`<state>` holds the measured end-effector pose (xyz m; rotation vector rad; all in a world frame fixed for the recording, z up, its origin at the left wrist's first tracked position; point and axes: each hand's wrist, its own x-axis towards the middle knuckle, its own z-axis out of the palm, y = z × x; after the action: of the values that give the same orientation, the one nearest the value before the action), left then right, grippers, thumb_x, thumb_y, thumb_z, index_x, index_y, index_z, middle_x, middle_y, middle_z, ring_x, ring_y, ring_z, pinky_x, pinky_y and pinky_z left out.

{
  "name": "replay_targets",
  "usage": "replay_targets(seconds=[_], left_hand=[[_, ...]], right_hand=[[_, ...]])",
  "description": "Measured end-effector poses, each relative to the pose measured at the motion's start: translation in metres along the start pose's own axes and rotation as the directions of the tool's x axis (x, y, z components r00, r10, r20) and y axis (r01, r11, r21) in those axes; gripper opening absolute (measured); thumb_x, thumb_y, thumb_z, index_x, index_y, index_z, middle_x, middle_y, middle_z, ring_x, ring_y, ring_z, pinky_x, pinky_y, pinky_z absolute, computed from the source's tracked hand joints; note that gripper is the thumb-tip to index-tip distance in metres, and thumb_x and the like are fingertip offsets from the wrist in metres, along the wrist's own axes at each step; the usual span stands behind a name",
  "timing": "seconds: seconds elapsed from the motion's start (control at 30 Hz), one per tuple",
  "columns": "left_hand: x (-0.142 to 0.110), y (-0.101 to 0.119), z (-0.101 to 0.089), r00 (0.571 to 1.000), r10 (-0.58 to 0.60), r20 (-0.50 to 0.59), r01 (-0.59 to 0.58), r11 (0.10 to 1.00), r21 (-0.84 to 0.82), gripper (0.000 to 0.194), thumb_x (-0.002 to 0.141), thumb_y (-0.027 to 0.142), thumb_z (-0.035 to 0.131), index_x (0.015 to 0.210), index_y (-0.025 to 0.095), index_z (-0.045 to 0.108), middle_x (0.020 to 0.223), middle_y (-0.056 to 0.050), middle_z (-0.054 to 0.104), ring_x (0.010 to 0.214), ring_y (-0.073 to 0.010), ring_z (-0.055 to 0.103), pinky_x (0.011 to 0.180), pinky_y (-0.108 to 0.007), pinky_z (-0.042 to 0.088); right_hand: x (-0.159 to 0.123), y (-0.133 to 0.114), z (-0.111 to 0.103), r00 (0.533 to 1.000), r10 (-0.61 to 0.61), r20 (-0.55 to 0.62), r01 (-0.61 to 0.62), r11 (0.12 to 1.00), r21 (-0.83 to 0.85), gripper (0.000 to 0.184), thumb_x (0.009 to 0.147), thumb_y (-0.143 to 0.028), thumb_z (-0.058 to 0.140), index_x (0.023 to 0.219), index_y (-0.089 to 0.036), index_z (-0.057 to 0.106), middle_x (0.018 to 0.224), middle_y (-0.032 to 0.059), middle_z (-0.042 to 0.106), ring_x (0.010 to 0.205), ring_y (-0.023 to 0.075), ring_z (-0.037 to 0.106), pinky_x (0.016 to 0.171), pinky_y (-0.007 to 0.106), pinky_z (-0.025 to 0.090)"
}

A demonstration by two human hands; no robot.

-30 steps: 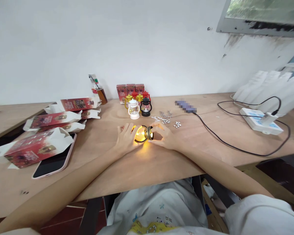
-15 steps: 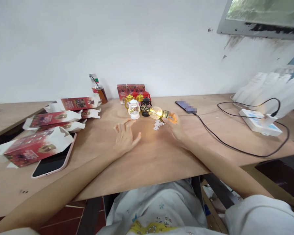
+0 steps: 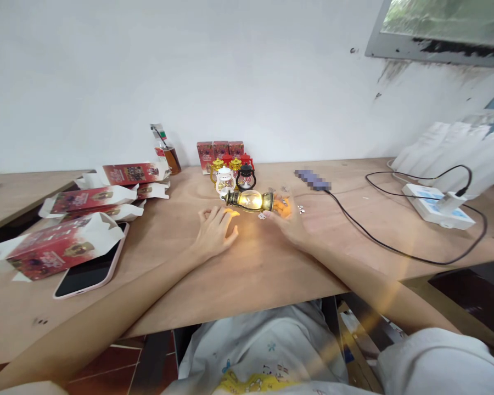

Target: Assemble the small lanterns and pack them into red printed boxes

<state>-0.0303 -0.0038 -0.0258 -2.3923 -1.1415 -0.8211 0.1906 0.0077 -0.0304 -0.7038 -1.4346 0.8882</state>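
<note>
A small lit bronze lantern (image 3: pixel 251 201) lies nearly level above the tabletop, its top toward the left and its base toward the right. My right hand (image 3: pixel 290 222) is closed around the base end, with the fingertips glowing orange in the light. My left hand (image 3: pixel 214 229) is close below the lantern's top, thumb apart from the fingers and nothing held. Just behind stand a white lantern (image 3: pixel 224 179), a black lantern (image 3: pixel 246 177) and a gold lantern (image 3: pixel 217 164), with red ones partly hidden. Small white pieces (image 3: pixel 301 209) lie beside my right hand.
Red boxes (image 3: pixel 205 151) stand by the wall. Opened red cartons (image 3: pixel 61 249) and a pink-edged phone (image 3: pixel 91 274) are at left, near a brown bottle (image 3: pixel 172 160). At right, a black cable (image 3: pixel 366 233) runs from another phone (image 3: pixel 312 179) to a white power strip (image 3: pixel 436 206).
My right hand has brought the lantern left and turned it more level, in front of the white lantern. My left hand has shifted slightly right, with its fingers nearer the lantern's top.
</note>
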Motion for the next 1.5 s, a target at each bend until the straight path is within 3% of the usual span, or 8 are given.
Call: replay_targets(seconds=[0.13,0.27,0.37,0.57,0.73,0.9,1.07,1.5], left_hand=[[0.001,0.0,-0.001,0.999,0.017,0.029,-0.016,0.999,-0.047,0.022,0.085,0.023,0.047,0.105,0.018,0.055,0.104,-0.009,0.067,0.097,-0.0258,0.055,0.083,-0.042,0.029],[0.001,-0.001,-0.001,0.998,0.029,0.051,-0.025,0.997,-0.07,0.025,0.085,0.024,0.046,0.107,0.018,0.055,0.105,-0.01,0.066,0.099,-0.0255,0.055,0.083,-0.043,0.029],[0.0,-0.001,0.0,0.998,0.035,0.054,-0.031,0.997,-0.076,0.028,0.086,0.028,0.047,0.111,0.017,0.053,0.107,-0.01,0.066,0.099,-0.0263,0.056,0.083,-0.043,0.029],[0.001,-0.002,0.0,0.998,0.028,0.064,-0.02,0.993,-0.12,0.04,0.085,0.036,0.05,0.119,0.017,0.048,0.109,-0.011,0.066,0.097,-0.027,0.057,0.086,-0.044,0.029],[0.002,0.008,-0.002,0.996,-0.051,0.072,0.067,0.969,-0.239,0.028,0.084,0.037,0.052,0.104,0.018,0.053,0.104,-0.008,0.066,0.096,-0.0247,0.058,0.085,-0.042,0.031],[0.003,0.021,-0.001,0.939,-0.272,0.211,0.341,0.823,-0.454,0.021,0.079,0.037,0.058,0.091,0.02,0.054,0.095,-0.003,0.065,0.093,-0.022,0.059,0.083,-0.038,0.036],[0.007,0.022,-0.001,0.907,-0.314,0.281,0.421,0.717,-0.556,0.023,0.074,0.033,0.061,0.091,0.02,0.054,0.092,-0.002,0.065,0.091,-0.0214,0.06,0.084,-0.038,0.04],[0.006,0.028,-0.009,0.919,-0.266,0.292,0.363,0.86,-0.358,0.024,0.07,0.025,0.059,0.092,0.02,0.049,0.094,-0.003,0.065,0.092,-0.0243,0.061,0.086,-0.041,0.038]], right_hand=[[0.003,-0.007,0.0,0.987,0.125,-0.097,-0.103,0.972,0.209,0.058,0.07,-0.034,0.075,0.118,-0.032,0.044,0.116,0.0007,0.059,0.1,0.0145,0.062,0.093,0.034,0.052],[0.012,-0.005,-0.008,0.939,0.344,-0.017,-0.283,0.799,0.531,0.037,0.074,-0.034,0.071,0.104,-0.024,0.054,0.107,0.003,0.065,0.103,0.0172,0.064,0.097,0.033,0.052],[0.015,0.001,-0.01,0.893,0.451,0.007,-0.357,0.698,0.621,0.029,0.074,-0.032,0.072,0.095,-0.02,0.057,0.096,0.0054,0.069,0.098,0.018,0.066,0.093,0.03,0.054],[0.005,0.0,0.0,0.853,0.499,0.151,-0.489,0.666,0.564,0.024,0.076,-0.033,0.07,0.093,-0.019,0.06,0.094,0.0049,0.071,0.091,0.0187,0.068,0.088,0.033,0.055],[-0.005,-0.003,0.01,0.798,0.519,0.306,-0.599,0.631,0.493,0.032,0.075,-0.041,0.069,0.1,-0.021,0.061,0.105,0.0053,0.07,0.095,0.0199,0.066,0.083,0.034,0.054],[-0.012,-0.005,0.019,0.805,0.466,0.367,-0.593,0.665,0.455,0.043,0.061,-0.034,0.081,0.098,-0.021,0.064,0.103,0.0042,0.069,0.096,0.0187,0.063,0.082,0.032,0.053],[-0.013,-0.008,0.021,0.813,0.426,0.397,-0.574,0.7,0.426,0.045,0.055,-0.024,0.085,0.094,-0.02,0.065,0.092,0.0015,0.069,0.088,0.0167,0.062,0.085,0.033,0.051],[-0.015,-0.012,0.026,0.842,0.353,0.409,-0.502,0.79,0.352,0.044,0.053,-0.028,0.086,0.091,-0.02,0.064,0.092,0.0013,0.069,0.092,0.0181,0.062,0.093,0.035,0.044]])
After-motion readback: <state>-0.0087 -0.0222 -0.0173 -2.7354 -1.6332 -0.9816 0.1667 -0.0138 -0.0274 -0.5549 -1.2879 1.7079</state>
